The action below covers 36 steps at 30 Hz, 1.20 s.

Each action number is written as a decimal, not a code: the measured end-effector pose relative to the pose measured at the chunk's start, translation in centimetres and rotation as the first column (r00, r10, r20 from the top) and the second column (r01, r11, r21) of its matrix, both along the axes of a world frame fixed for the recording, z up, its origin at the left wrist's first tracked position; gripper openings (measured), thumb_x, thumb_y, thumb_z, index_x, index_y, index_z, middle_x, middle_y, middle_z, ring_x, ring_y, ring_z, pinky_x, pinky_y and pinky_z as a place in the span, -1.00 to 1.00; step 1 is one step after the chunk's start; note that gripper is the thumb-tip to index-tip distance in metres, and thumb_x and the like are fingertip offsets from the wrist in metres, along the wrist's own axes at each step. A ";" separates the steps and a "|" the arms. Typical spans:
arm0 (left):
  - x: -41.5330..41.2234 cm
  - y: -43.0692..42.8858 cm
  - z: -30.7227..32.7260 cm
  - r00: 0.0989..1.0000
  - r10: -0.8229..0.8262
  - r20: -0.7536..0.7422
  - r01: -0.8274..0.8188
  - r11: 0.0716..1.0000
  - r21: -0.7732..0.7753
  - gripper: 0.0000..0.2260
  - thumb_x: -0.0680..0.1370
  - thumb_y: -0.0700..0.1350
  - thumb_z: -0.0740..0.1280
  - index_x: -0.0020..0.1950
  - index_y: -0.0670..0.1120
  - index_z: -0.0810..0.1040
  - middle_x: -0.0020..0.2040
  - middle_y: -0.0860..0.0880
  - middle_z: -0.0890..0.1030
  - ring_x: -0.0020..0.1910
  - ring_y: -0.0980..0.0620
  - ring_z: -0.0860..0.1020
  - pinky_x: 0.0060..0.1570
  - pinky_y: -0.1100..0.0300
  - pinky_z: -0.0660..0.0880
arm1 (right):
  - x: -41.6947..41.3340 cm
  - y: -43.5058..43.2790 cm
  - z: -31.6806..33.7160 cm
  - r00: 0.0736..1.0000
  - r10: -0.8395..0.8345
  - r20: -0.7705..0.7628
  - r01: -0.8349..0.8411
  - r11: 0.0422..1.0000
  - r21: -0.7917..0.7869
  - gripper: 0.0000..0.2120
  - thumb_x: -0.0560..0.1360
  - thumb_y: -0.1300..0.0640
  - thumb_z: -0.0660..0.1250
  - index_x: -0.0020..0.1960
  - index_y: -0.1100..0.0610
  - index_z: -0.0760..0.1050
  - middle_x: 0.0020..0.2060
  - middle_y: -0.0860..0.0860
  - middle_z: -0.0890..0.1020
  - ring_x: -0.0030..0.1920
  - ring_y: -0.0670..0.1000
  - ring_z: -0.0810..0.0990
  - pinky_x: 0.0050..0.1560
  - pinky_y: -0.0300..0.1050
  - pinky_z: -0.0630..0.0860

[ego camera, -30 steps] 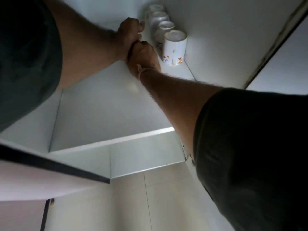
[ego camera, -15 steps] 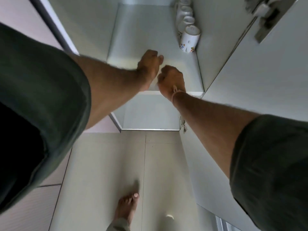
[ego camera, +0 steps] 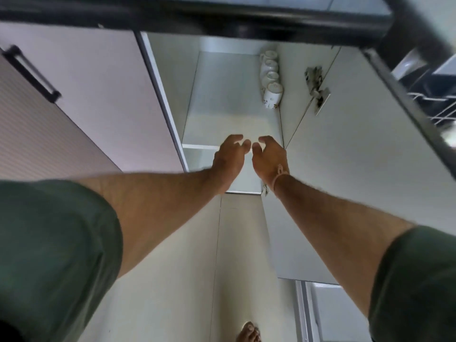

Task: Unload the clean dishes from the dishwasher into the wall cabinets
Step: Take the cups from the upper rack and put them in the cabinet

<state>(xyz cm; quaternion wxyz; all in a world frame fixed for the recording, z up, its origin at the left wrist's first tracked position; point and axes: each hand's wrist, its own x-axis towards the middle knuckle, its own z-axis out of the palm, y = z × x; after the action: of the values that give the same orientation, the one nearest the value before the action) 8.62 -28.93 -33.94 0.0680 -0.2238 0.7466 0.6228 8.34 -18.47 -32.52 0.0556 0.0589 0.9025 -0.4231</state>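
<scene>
A row of several white flowered cups [ego camera: 271,85] stands along the right side of the cabinet shelf [ego camera: 227,104], deep inside. My left hand [ego camera: 229,159] and my right hand [ego camera: 269,156] hover side by side in front of the shelf's front edge, fingers loosely curled, holding nothing. A cord bracelet circles my right wrist. Part of the dishwasher rack [ego camera: 429,95] shows at the far right edge.
The cabinet door [ego camera: 370,149] hangs open at the right, its hinge [ego camera: 317,90] near the cups. A neighbouring closed door with a black handle [ego camera: 32,72] is at the left. A dark counter edge [ego camera: 222,18] crosses the top. A bare foot [ego camera: 249,333] stands on the tiled floor below.
Both hands have pulled back from beside the cups to the shelf's front edge and their fingers have loosened. The view has swung down, so the counter edge and dishwasher rack now show.
</scene>
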 end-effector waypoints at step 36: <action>9.5 30.6 25.8 0.864 -0.495 -0.088 0.474 0.861 -0.184 -0.81 0.46 -0.21 0.38 0.06 -0.03 0.56 -0.03 0.01 0.66 -0.10 0.03 0.63 -0.11 0.09 0.62 | 13.2 33.5 23.7 0.947 -0.319 -0.045 0.319 0.948 -0.014 -0.87 0.58 0.05 0.25 0.06 0.09 0.48 -0.04 0.00 0.61 -0.03 0.04 0.60 0.07 0.03 0.57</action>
<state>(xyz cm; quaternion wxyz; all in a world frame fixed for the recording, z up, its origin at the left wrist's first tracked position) 18.16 1.71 -8.13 0.1555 0.0084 0.8280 0.5386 21.52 14.99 -8.85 -0.0342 0.1939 0.8807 -0.4308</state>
